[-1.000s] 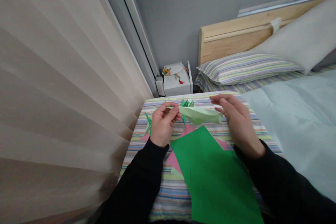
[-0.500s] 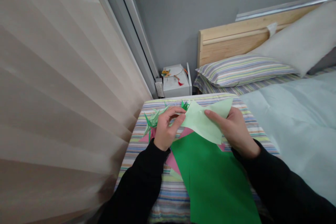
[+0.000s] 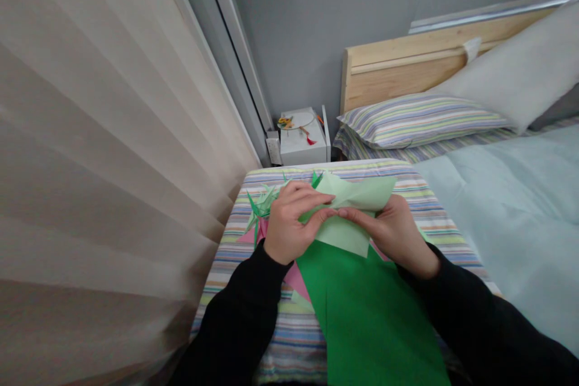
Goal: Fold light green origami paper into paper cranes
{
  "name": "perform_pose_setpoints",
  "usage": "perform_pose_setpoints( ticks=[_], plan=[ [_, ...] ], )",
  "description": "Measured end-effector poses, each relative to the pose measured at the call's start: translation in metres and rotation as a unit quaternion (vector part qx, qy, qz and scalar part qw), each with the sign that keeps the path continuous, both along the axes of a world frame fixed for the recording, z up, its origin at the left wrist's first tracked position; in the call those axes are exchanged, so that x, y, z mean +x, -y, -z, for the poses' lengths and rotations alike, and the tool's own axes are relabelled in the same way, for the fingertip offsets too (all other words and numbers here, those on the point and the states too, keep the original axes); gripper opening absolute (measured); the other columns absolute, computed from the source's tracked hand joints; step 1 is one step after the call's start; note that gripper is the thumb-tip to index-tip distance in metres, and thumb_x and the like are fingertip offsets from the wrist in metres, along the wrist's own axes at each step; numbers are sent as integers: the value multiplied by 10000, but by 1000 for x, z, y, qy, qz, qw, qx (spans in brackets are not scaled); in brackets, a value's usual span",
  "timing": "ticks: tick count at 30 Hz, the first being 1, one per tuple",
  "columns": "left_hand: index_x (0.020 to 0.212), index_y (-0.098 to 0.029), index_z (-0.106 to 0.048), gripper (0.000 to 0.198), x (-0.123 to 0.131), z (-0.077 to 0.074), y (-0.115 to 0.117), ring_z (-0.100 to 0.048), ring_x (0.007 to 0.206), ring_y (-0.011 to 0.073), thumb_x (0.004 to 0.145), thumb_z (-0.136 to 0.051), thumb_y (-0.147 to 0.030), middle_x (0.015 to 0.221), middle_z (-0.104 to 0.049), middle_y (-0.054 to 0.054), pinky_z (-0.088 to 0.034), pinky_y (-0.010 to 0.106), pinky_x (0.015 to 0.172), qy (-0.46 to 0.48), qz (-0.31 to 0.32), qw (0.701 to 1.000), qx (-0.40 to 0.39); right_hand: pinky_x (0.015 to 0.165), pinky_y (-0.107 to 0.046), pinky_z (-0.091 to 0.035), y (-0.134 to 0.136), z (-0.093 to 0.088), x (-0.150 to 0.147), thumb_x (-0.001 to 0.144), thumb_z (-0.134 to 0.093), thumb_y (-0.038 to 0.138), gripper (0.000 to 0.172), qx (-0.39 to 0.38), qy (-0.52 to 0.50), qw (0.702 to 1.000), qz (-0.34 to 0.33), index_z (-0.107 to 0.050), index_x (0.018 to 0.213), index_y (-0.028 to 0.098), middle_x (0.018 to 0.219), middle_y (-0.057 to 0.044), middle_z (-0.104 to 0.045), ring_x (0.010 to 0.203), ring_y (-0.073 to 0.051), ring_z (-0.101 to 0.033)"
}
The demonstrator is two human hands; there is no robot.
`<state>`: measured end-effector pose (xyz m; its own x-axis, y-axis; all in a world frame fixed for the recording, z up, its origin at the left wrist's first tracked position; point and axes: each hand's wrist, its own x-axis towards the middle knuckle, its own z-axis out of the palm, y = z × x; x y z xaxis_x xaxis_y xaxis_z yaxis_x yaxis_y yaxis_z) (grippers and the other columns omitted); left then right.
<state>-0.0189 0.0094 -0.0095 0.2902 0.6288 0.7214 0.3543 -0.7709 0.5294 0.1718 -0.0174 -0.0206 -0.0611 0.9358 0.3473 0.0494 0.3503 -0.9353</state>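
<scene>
The left hand (image 3: 289, 223) and right hand (image 3: 391, 232) are clamped on a pale green paper (image 3: 350, 194). Just below lies a green sheet (image 3: 366, 319).

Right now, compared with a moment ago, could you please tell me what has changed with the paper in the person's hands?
The pale green paper, a narrow folded strip at first, has opened out and now lies doubled over, with the left hand and right hand drawn together on it. The dark green sheet and pink paper stay about where they were.
</scene>
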Motion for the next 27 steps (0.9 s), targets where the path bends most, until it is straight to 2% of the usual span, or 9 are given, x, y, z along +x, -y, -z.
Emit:
perform_pose_setpoints(
  ticks=[6,8,10,12,14,16,18,24,27],
  plan=[
    [900,-186,-787,71,1,5,-2,-674,771,174,903,-717,-173,803,-778,51,-549,337,755,-13,26,998,61,672,-333,-564,-3,4,3,842,-787,420,219,-13,40,999,17,-775,822,203,807,-37,-791,744,-223,-724],
    [861,-167,-768,71,2,2,0,-666,753,166,899,-710,-150,792,-765,54,-537,329,743,-13,25,999,45,740,-346,-547,-7,4,6,813,-812,427,252,8,45,996,83,-730,895,204,880,-41,-768,843,-230,-705],
    [823,-153,-751,73,3,-2,4,-651,728,156,881,-712,-131,773,-752,51,-521,321,734,-3,37,999,6,882,-362,-523,-10,1,9,727,-882,389,461,35,16,989,141,-674,1110,236,1132,-51,-735,1078,-248,-665],
    [797,-145,-742,75,2,-6,7,-619,681,139,865,-714,-130,737,-727,43,-499,299,691,11,65,996,-59,881,-348,-524,-10,-3,11,676,-909,365,595,15,-35,994,104,-637,1194,259,1246,-60,-700,1152,-250,-640],
    [788,-142,-739,76,2,-9,9,-590,649,126,858,-712,-151,722,-702,37,-476,276,642,21,97,986,-136,748,-319,-538,-8,-7,13,739,-863,377,415,-63,-73,995,-7,-685,1087,238,1053,-50,-745,928,-213,-689],
    [784,-140,-731,80,0,-11,10,-582,640,119,851,-715,-183,730,-685,36,-462,256,609,35,124,970,-208,622,-276,-502,-4,-10,13,768,-841,370,241,-114,-101,986,-67,-723,902,209,801,-13,-724,682,-154,-644],
    [774,-139,-715,103,-2,-12,10,-568,613,107,834,-732,-220,710,-657,27,-439,232,564,49,147,950,-271,574,-254,-471,-3,-11,14,768,-843,353,195,-129,-129,981,-70,-734,800,195,707,2,-698,597,-124,-598],
    [779,-162,-622,241,-3,-13,13,-527,456,86,795,-790,-335,574,-568,-31,-387,201,456,36,247,852,-460,469,-228,-349,-3,-11,12,801,-802,375,262,-119,-124,985,-34,-693,667,177,562,23,-599,493,-90,-479],
    [786,-163,-615,293,-1,-12,14,-524,446,91,784,-801,-389,554,-553,-38,-395,207,452,17,272,822,-501,441,-225,-291,0,-14,9,810,-778,385,288,-116,-86,989,-30,-676,648,171,523,35,-534,473,-83,-412]
  ],
)
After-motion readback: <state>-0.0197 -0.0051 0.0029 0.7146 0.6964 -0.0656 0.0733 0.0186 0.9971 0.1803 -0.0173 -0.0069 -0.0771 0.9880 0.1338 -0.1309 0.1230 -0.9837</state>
